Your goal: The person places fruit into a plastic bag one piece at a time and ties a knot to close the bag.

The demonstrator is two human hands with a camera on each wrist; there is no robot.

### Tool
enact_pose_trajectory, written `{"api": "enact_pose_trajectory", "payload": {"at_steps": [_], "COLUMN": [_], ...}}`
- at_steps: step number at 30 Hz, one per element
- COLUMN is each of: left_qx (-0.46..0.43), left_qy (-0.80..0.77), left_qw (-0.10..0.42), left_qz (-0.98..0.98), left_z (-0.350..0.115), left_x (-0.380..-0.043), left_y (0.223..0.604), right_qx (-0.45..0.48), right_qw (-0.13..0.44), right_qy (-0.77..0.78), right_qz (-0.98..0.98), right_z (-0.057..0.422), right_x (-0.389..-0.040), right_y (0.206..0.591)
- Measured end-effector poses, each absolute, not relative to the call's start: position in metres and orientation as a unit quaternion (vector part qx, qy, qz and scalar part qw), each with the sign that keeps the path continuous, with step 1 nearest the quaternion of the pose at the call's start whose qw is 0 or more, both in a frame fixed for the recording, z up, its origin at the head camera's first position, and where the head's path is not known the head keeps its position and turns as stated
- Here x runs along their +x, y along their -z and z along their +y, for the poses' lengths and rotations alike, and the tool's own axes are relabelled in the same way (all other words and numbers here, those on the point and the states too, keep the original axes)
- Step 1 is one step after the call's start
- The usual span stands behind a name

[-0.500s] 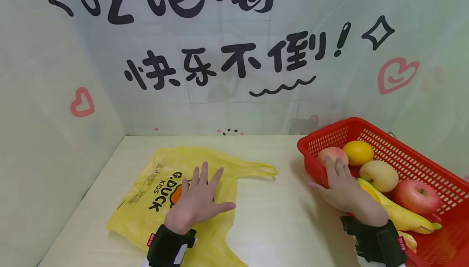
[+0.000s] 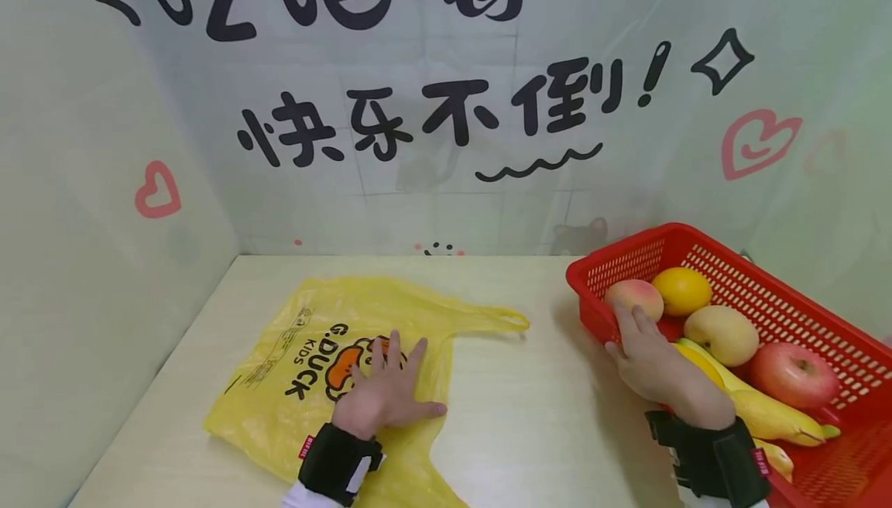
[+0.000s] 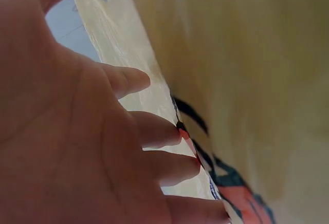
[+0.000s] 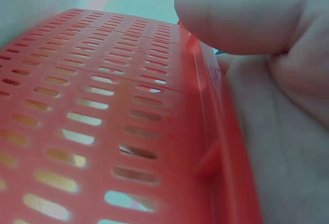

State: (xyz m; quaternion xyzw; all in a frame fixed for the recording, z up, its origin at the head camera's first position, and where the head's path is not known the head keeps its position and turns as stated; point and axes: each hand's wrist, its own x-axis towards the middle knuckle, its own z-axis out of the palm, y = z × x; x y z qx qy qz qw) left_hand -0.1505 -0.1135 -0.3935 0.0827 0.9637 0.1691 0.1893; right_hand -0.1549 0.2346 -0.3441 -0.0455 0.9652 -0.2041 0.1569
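Has left hand splayed, empty, over bag and right hand, with unclear grip, across left basket rim, near-left of peach.

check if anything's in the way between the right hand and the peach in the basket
Nothing visible does: in the head view, the right hand reaches past the red basket rim, fingertips overlapping the peach; whether they touch is unclear.
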Motion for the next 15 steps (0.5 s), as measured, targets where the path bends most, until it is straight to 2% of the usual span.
{"api": "enact_pose_trajectory", "payload": {"at_steps": [5,15], "left_qx": [0.081,0.076], "left_qy": [-0.175,-0.177], "left_qw": [0.195,0.171], "left_qz": [0.962,0.966], "left_z": [-0.110,-0.096], "left_x": [-0.150,-0.149], "left_y": [0.395,0.401], "right_qx": [-0.051,-0.087], "right_qw": [0.147,0.135], "right_qy": [0.186,0.159], "right_qz": [0.970,0.974], "right_z": [0.234,0.226], "right_x": [-0.156,-0.154], "right_y": [0.345,0.343]}}
